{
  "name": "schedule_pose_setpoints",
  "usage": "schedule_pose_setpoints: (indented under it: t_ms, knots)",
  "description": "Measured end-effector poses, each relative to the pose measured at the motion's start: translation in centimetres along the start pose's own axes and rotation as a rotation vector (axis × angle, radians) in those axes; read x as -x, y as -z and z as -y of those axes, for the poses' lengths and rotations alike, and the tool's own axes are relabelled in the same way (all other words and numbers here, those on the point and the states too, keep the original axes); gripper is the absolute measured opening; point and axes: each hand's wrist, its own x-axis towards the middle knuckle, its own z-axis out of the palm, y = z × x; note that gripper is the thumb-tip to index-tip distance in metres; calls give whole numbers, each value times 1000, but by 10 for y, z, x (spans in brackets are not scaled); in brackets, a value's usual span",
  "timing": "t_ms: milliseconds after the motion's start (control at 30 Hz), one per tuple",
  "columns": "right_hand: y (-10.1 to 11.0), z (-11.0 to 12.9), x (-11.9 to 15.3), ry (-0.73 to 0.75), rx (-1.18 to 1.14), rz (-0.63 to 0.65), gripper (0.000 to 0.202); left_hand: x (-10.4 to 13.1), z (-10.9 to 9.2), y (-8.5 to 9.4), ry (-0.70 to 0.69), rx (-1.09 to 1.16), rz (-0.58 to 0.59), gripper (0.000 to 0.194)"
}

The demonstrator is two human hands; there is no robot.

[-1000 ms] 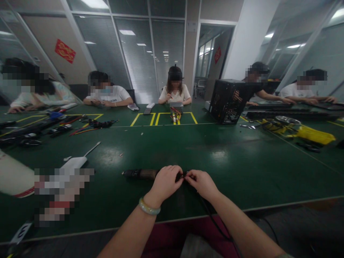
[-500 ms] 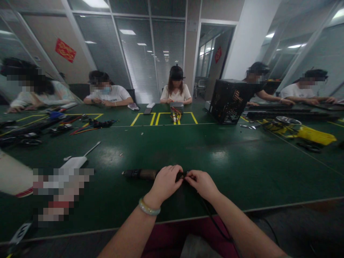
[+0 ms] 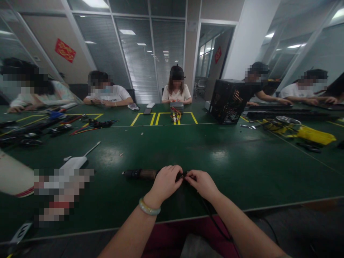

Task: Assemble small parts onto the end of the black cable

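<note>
A dark cylindrical tool (image 3: 141,174) with a brown middle band lies on the green table (image 3: 166,143), its metal tip pointing left. My left hand (image 3: 167,181), with a bangle on the wrist, is wrapped round the tool's right end. Close beside it, the fingertips of my right hand (image 3: 201,182) are pinched at that same end, on a small part too tiny to identify. A black cable (image 3: 212,216) runs from beneath my right hand down over the table's front edge.
Several people sit across the table. A black computer case (image 3: 227,102) stands at the back right, near a yellow basket (image 3: 315,135). Cables (image 3: 99,123) lie at the back left. A white adapter (image 3: 74,163) and a person's sleeve (image 3: 16,175) are at the left.
Both my hands stay in nearly the same place on the tool. Across the table, the person in the middle has shifted slightly, and an arm at the far right has moved.
</note>
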Motion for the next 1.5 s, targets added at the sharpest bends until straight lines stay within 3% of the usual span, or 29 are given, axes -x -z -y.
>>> schedule_pose_setpoints:
  t_ms: [200, 433, 700, 1233, 1500]
  knots:
    - [0, 1, 0, -8, 7, 0, 19, -1, -2, 4, -27, 16, 12, 11]
    - [2, 3, 0, -25, 10, 17, 19, -1, -2, 2, 19, 12, -7, 21]
    - [0, -1, -1, 11, 3, -3, 18, -1, 0, 0, -17, 21, 12, 12]
    - [2, 3, 0, -2, 25, 0, 19, 0, 0, -1, 18, 15, -17, 19]
    - [1, 0, 0, 8, 20, -7, 19, -1, -2, 3, -28, 23, 11, 11]
